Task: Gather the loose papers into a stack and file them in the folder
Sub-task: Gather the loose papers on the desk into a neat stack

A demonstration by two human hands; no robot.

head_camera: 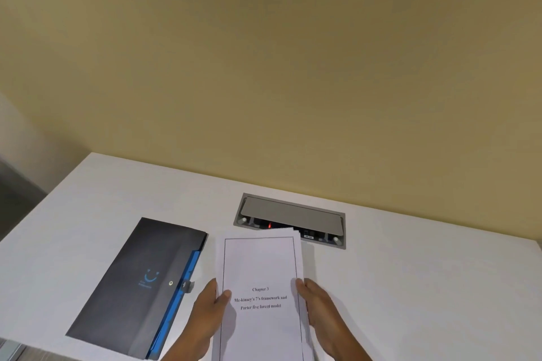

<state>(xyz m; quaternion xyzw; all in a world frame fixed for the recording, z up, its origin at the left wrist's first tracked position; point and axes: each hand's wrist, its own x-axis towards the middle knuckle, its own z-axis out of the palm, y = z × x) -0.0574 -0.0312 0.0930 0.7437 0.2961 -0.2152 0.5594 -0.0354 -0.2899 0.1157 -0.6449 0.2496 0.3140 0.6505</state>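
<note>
A stack of white papers (260, 267) is held in front of me, its top sheet printed "Chapter 3". The upper edges of the sheets are slightly fanned. My left hand (206, 316) grips the stack's left edge, thumb on the top sheet. My right hand (321, 311) grips its right edge. A dark grey folder (132, 287) with a blue inner edge and a snap button lies closed on the table, just left of my left hand.
The white table (425, 287) meets a yellow wall at the back. A grey recessed cable box (290, 212) with a red light sits in the table right behind the papers. The table's left edge drops off at far left.
</note>
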